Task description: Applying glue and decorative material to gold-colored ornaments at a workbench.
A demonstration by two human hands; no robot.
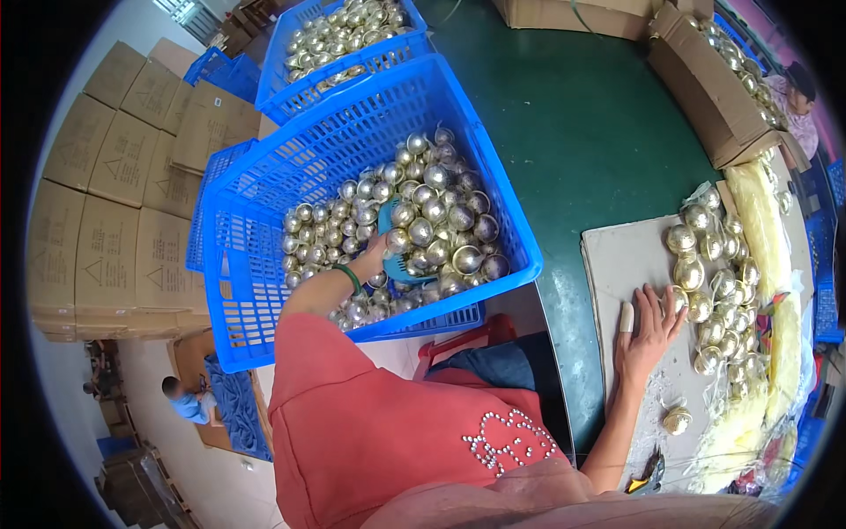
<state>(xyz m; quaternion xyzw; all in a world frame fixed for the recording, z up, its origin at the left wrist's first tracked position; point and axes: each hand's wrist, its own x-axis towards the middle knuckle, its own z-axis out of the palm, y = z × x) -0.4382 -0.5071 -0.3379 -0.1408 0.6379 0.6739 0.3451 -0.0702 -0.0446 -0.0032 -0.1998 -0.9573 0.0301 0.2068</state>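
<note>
My left hand (374,256), with a green bangle on its wrist, reaches into a large blue plastic crate (490,141). Its fingers close on the edge of a teal slotted plastic scoop or small basket (398,269), partly hidden under the balls. Shiny gold balls (434,209) fill much of the crate around it. On a grey cardboard sheet (617,256) to the right lies my right hand (648,339), fingers spread, a pale cover on one digit. Its fingertips touch or nearly touch a group of gold balls (699,306), some in clear plastic wrap.
Another blue crate of balls (348,40) stands behind. A cardboard box of balls (705,93) sits far right on the green table (546,132). Yellow plastic bags (762,229) line the right side. A cutter (648,476) lies near. Stacked cartons (115,176) and people are beyond.
</note>
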